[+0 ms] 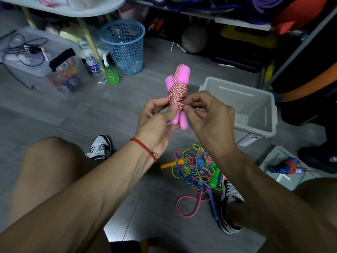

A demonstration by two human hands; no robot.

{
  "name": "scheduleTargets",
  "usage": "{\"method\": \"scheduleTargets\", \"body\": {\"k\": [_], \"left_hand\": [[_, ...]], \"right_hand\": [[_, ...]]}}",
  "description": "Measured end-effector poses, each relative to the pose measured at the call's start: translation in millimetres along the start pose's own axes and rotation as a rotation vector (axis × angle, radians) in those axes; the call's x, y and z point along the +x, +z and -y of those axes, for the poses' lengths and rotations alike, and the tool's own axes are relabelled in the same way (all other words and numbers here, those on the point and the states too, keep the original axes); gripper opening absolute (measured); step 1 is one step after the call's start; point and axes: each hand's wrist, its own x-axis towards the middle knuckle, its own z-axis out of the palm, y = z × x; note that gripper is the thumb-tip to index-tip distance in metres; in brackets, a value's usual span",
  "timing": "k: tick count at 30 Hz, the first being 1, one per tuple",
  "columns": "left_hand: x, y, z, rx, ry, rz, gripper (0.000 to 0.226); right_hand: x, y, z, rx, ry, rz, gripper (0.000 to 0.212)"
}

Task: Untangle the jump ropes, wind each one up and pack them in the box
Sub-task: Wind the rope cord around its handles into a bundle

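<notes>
A pink-handled jump rope (177,92) is held upright in front of me, its red-and-white cord wound tightly round the two handles. My left hand (156,121) grips the handles from the left, thumb pressed on the winding. My right hand (206,114) pinches the cord's end at the lower edge of the winding. On the floor between my feet lies a tangle of coloured jump ropes (197,170) with orange, green and blue handles. An open grey box (262,106) stands to the right. A wound blue rope (286,167) lies on a grey lid (273,157) at the far right.
A blue mesh bin (124,46), a water bottle (95,68) and a green spray bottle (111,73) stand behind. A clear storage box (43,61) with cables sits at the left. Shelves with mats and balls line the back. My sneakers (230,207) flank the tangle.
</notes>
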Motion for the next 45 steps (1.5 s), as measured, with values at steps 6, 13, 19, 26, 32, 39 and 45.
{"method": "scheduleTargets", "body": {"k": [6,13,19,26,32,39,45], "left_hand": [[-0.4,-1.0,1.0,-0.053,-0.018,-0.003,0.018],[-0.4,-2.8,-6.6,-0.061,-0.055,0.011,0.022],[-5.6,0.4,-9.0,0.016,-0.024,-0.034,0.022],[-6.7,-1.8,-7.7,0.048,-0.077,-0.003,0.027],[-9.7,6.3,-5.6,0.035,-0.050,-0.043,0.028],[-11.6,7.6,-2.4,0.082,-0.015,-0.075,0.031],[-7.6,2.0,-4.8,0.102,0.004,-0.050,0.030]], "right_hand": [[5.5,-2.5,-5.2,0.074,0.036,0.037,0.021],[6.8,-3.1,0.2,0.129,0.016,0.087,0.017],[10.1,-8.7,1.3,0.022,-0.080,0.164,0.021],[12.3,-12.3,-6.1,-0.094,-0.235,0.234,0.015],[12.4,-13.6,-11.3,-0.113,-0.208,0.144,0.008],[21.1,-19.1,-18.4,-0.388,-0.354,0.210,0.014],[26.8,-26.7,-18.2,-0.481,-0.511,0.373,0.017]]}}
